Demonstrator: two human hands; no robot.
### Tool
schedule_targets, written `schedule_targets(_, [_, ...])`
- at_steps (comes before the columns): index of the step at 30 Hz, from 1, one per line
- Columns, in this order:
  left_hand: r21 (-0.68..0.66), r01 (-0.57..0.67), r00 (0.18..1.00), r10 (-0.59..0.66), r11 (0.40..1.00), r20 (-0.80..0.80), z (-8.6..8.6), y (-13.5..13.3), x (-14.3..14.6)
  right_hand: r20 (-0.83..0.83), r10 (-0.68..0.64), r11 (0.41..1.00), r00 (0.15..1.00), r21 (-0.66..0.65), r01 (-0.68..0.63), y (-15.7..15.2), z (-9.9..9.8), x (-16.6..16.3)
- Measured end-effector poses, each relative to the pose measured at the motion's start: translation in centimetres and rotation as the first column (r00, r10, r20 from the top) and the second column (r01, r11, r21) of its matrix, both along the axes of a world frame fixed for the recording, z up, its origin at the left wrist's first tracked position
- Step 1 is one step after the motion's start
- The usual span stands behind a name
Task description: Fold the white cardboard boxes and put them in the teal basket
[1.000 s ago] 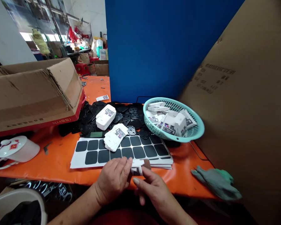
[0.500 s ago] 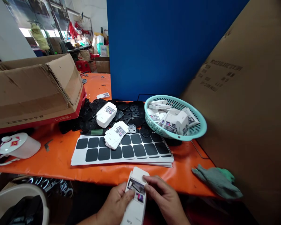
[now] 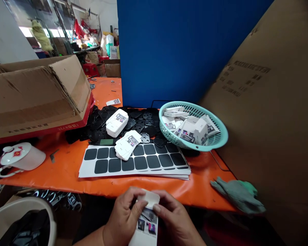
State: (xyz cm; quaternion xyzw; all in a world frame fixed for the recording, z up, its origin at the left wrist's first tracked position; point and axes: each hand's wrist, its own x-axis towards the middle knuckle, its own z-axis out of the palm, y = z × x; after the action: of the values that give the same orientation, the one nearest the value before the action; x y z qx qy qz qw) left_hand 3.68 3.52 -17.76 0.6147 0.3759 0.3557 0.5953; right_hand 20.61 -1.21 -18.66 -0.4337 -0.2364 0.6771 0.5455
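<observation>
Between my two hands, below the table's front edge, is a small white printed cardboard box (image 3: 146, 225) with photos on its face. My left hand (image 3: 127, 215) grips it from the left, thumb near the upper end. From the right, my right hand (image 3: 173, 215) pinches the same end, where a white flap (image 3: 150, 197) sticks up. Beyond my hands, a fanned pile of flat white boxes (image 3: 128, 145) lies on sheets of black rounded-square stickers (image 3: 140, 163). Behind it stands a neat stack of the same flat boxes (image 3: 116, 123).
A turquoise basket (image 3: 222, 136) holds several folded white boxes. Black plates (image 3: 102, 119) lie heaped behind the sheets. On the left are a cardboard carton (image 3: 30, 99), a white lidded mug (image 3: 25, 157) and a beige bucket (image 3: 52, 218). A grey-green glove (image 3: 238, 194) lies at right.
Both hands have shifted up the box to its top end. My left thumb has moved from the printed pictures to beside the flap, and my right fingers now hold the flap's other side.
</observation>
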Motion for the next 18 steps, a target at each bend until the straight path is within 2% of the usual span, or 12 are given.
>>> schedule_targets(1, [0.061,0.012,1.000,-0.013,0.998,0.015,0.2,0.0,-0.1,0.069,0.037,0.995,0.997,0.085,-0.043,0.0,0.2,0.2])
schedule_targets(3, [0.166,0.046,0.999,-0.048,0.985,0.008,0.7,-0.1,-0.4,0.272,0.051,0.950,0.961,0.284,-0.130,0.0,0.7,0.8])
schedule_targets(5, [0.210,0.077,0.996,-0.064,0.975,-0.066,1.4,-0.1,-0.5,0.410,0.039,0.908,0.911,0.366,-0.204,0.0,1.3,1.2])
schedule_targets(7, [0.120,0.079,0.991,-0.065,0.990,-0.113,2.2,0.0,-0.5,0.412,0.064,0.947,0.909,0.261,-0.185,0.0,1.9,1.2])
schedule_targets(9, [-0.055,0.046,0.994,-0.052,0.997,-0.100,3.0,0.2,-0.3,0.343,0.079,0.989,0.936,0.088,-0.116,0.1,2.5,0.9])
schedule_targets(11, [-0.185,0.038,0.997,-0.051,0.982,-0.063,3.6,0.4,-0.1,0.280,0.075,0.997,0.957,-0.017,-0.073,0.3,2.8,0.5])
schedule_targets(16, [-0.368,0.041,0.999,-0.027,0.929,0.045,3.1,0.8,-0.1,0.326,0.070,0.997,0.943,-0.040,-0.060,0.7,3.0,0.4])
schedule_targets(18, [-0.330,0.050,0.995,-0.020,0.943,0.095,2.5,0.7,-0.4,0.441,0.047,0.996,0.896,0.045,-0.075,0.6,3.0,0.5])
